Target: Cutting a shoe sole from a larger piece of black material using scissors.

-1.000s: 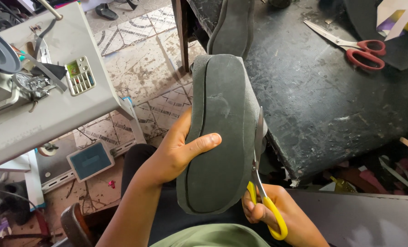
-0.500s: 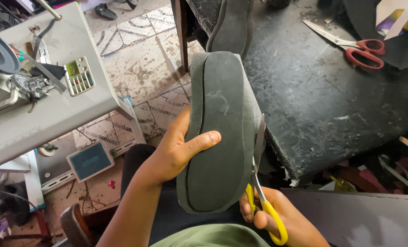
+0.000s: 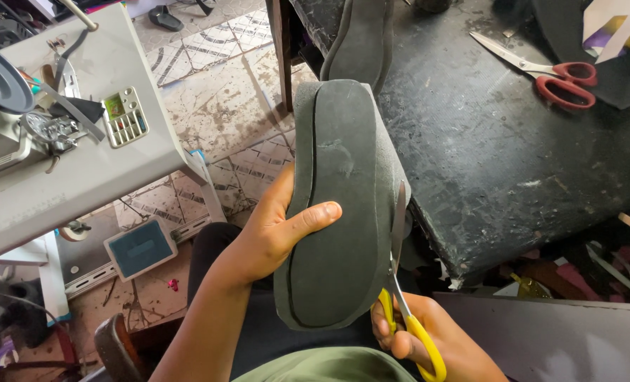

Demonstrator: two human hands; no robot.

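While the left hand (image 3: pixel 272 237) grips the grey foam sole (image 3: pixel 336 212) above the lap, the right hand (image 3: pixel 428 339) closes on yellow-handled scissors (image 3: pixel 403 311) cutting its edge; blades, seemingly near the outline, could stray inside, or the sole could twist.

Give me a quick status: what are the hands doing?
Left hand grips grey foam sole, thumb across it. Right hand works yellow scissors, blades at sole's right edge. Nothing blocking the cut.

Red scissors (image 3: pixel 559 74) on black table (image 3: pixel 513 163); sewing machine (image 3: pixel 25 120) left.
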